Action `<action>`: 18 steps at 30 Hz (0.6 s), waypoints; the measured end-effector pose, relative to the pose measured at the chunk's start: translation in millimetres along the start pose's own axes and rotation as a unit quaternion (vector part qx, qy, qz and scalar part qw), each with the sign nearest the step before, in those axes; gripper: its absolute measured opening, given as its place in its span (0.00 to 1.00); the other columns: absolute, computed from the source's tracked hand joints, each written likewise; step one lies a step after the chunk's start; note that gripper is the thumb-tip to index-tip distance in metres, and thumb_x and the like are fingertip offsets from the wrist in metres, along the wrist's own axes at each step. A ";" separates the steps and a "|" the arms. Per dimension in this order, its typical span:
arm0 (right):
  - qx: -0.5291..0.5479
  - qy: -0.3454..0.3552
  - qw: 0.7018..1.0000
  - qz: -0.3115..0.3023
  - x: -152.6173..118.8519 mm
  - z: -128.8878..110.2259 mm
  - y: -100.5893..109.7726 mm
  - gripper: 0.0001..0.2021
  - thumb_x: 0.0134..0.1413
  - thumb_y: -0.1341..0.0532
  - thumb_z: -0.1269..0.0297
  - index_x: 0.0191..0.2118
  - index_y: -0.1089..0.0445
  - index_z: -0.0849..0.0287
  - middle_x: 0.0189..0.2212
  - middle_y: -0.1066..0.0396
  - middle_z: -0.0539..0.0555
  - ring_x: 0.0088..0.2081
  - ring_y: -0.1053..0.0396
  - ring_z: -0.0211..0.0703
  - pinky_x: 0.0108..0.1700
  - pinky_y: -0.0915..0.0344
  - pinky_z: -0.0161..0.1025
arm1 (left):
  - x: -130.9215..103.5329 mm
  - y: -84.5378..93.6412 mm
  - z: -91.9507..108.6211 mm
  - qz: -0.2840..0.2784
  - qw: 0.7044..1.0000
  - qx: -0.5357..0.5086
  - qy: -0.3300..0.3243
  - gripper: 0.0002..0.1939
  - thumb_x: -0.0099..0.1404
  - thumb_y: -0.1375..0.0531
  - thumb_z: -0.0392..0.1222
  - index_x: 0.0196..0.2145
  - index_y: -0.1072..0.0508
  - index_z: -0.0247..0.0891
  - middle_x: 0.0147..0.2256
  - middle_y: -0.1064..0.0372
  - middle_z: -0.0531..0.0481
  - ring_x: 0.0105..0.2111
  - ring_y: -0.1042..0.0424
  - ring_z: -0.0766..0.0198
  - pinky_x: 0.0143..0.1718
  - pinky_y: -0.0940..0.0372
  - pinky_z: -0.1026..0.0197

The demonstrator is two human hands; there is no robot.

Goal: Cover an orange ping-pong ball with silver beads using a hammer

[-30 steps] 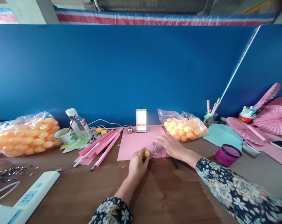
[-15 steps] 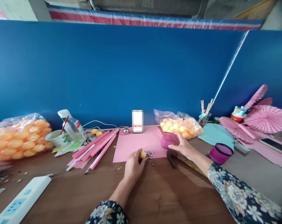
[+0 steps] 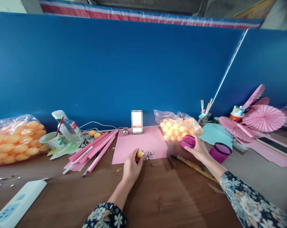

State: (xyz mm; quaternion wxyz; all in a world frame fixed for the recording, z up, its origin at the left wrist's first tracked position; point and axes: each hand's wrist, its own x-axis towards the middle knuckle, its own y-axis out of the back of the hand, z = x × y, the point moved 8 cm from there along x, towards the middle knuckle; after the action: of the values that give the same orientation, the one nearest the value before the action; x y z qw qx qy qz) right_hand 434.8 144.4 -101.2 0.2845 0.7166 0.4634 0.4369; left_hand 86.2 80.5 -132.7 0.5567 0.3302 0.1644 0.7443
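Observation:
My left hand (image 3: pixel 131 166) pinches a small orange ball (image 3: pixel 140 154) at the near edge of a pink paper sheet (image 3: pixel 143 142). Small silver studs (image 3: pixel 149 154) lie on the sheet just right of the ball. My right hand (image 3: pixel 197 148) holds a small magenta round container (image 3: pixel 188 141) above the table, close in front of a clear bag of orange balls (image 3: pixel 179 126). A second magenta container (image 3: pixel 220 152) stands to the right of that hand. A wooden ruler (image 3: pixel 197 168) lies under my right forearm.
A large bag of orange balls (image 3: pixel 14 139) sits far left, with a paper cup (image 3: pixel 52 140), a tipped bottle (image 3: pixel 66 127) and pink paper strips (image 3: pixel 93 150). A white power strip (image 3: pixel 15 205) lies near left. Pink paper fans (image 3: pixel 262 118) and a phone (image 3: pixel 276 147) are at right.
My right hand rose from the pink sheet with the magenta container and carried it right, toward the bag of balls. The silver studs are now uncovered. My left hand stayed holding the ball.

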 end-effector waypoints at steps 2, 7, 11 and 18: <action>-0.035 0.029 0.998 0.043 -10.8 -13.0 9.0 0.32 0.42 0.39 0.56 0.54 0.46 0.62 0.49 0.41 0.64 0.49 0.40 0.60 0.46 0.40 0.52 | 0.4 0.3 -1.3 0.001 1.000 -0.001 0.006 0.20 0.57 0.44 0.45 0.47 0.34 0.37 0.44 0.30 0.43 0.40 0.30 0.58 0.42 0.36 0.57; -0.081 0.212 0.973 0.042 -58.1 -62.0 16.0 0.21 0.50 0.43 0.60 0.51 0.41 0.58 0.48 0.39 0.59 0.49 0.41 0.55 0.49 0.42 0.48 | 0.9 0.3 -0.5 -0.001 1.000 0.009 0.005 0.20 0.57 0.44 0.44 0.47 0.34 0.37 0.44 0.30 0.43 0.41 0.30 0.57 0.41 0.36 0.56; -0.134 0.218 0.966 0.040 -77.6 -62.0 16.8 0.18 0.50 0.43 0.60 0.48 0.37 0.56 0.48 0.40 0.58 0.48 0.42 0.56 0.49 0.44 0.51 | 1.2 0.5 0.2 -0.003 1.000 0.011 0.004 0.20 0.57 0.44 0.46 0.47 0.34 0.37 0.44 0.30 0.43 0.41 0.30 0.57 0.41 0.35 0.56; -0.127 0.232 0.964 0.020 -63.9 -50.8 13.8 0.16 0.52 0.45 0.68 0.48 0.38 0.59 0.47 0.40 0.59 0.49 0.42 0.51 0.52 0.43 0.45 | 1.5 0.8 0.7 -0.008 1.000 0.015 0.006 0.21 0.57 0.45 0.49 0.46 0.33 0.38 0.44 0.29 0.43 0.41 0.29 0.56 0.41 0.35 0.55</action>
State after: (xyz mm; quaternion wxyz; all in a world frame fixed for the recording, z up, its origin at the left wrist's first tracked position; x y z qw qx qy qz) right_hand 383.2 80.6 -90.0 0.2487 0.5625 0.4434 0.6521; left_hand 85.8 81.5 -131.2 0.5570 0.3322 0.1814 0.7393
